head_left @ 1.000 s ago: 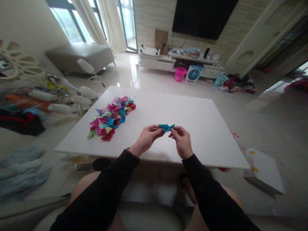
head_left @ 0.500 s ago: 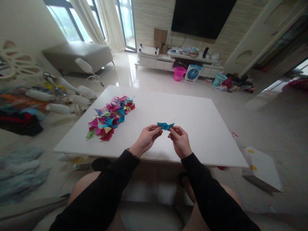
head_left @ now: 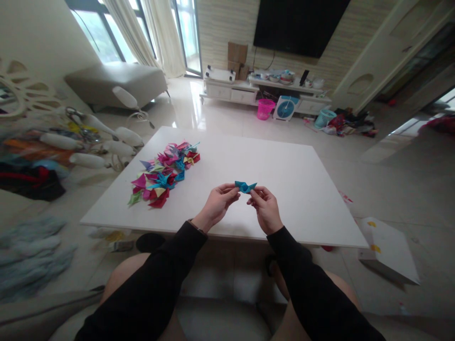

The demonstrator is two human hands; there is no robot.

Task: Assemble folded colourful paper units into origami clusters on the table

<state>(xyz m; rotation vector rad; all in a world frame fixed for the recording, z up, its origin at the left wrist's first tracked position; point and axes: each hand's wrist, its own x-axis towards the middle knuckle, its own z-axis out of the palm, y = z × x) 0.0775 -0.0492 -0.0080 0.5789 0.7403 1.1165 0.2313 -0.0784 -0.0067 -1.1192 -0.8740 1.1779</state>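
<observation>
A small blue folded-paper piece (head_left: 245, 187), pointed at both ends like an origami crane or boat, is held just above the white table (head_left: 270, 163). My left hand (head_left: 222, 199) pinches its left end between thumb and fingers. On the other side, my right hand (head_left: 265, 206) pinches the right end the same way. A heap of folded paper cranes (head_left: 165, 173) in pink, red, blue, green and purple lies on the left part of the table, apart from my hands.
A white box (head_left: 389, 248) stands on the floor at the right of the table. A lamp with several white shades (head_left: 87, 160) is close to the left edge. Farther off are a TV cabinet (head_left: 231, 92), a pink basket (head_left: 265, 109) and a blue fan (head_left: 285, 108).
The blue paper piece spans slightly less width between my hands, its left tip a little farther right. Both hands keep their pinch and almost the same place.
</observation>
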